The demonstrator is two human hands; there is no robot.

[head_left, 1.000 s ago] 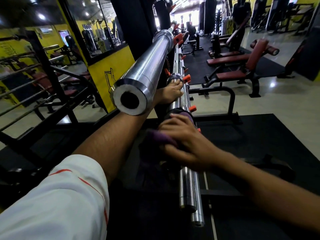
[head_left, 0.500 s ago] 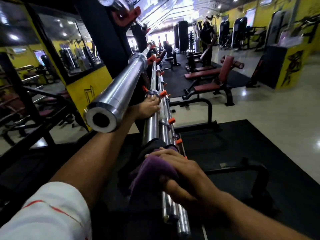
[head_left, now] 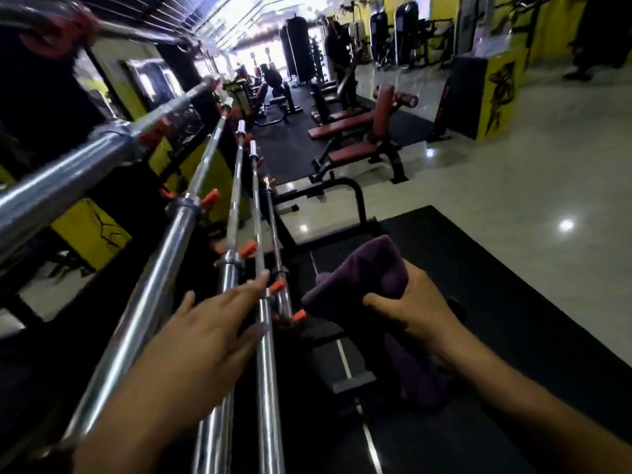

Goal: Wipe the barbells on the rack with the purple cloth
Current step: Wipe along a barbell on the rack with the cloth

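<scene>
1. My right hand (head_left: 415,311) has the purple cloth (head_left: 367,280) bunched in a curled grip, thumb across the front, one end standing up above my knuckles and the rest hanging below my wrist. The cloth is off the steel, just to the right of the barbells.

2. My left hand (head_left: 208,331) is flat, fingers straight and spread, holding nothing. It reaches over the middle barbell (head_left: 265,354); whether the fingertips (head_left: 261,278) actually rest on the bar or float just above it I cannot tell.

3. The barbells lie side by side on the rack, running away from me, seated on orange pegs (head_left: 277,286). The thick barbell (head_left: 150,299) is to the left of my left hand, the thin barbell (head_left: 277,248) lies between my two hands, nearest the cloth.

4. As I judge it, the step in hand is bringing the cloth onto the next bar. To do it well I should wrap the cloth round the shaft, not just pat the top, so the underside gets wiped too.

5. I would steady the bar with my left hand ahead of the cloth so it does not roll on its pegs.

6. Long strokes along the length, easing round each orange peg, should keep the cloth from snagging.
</scene>
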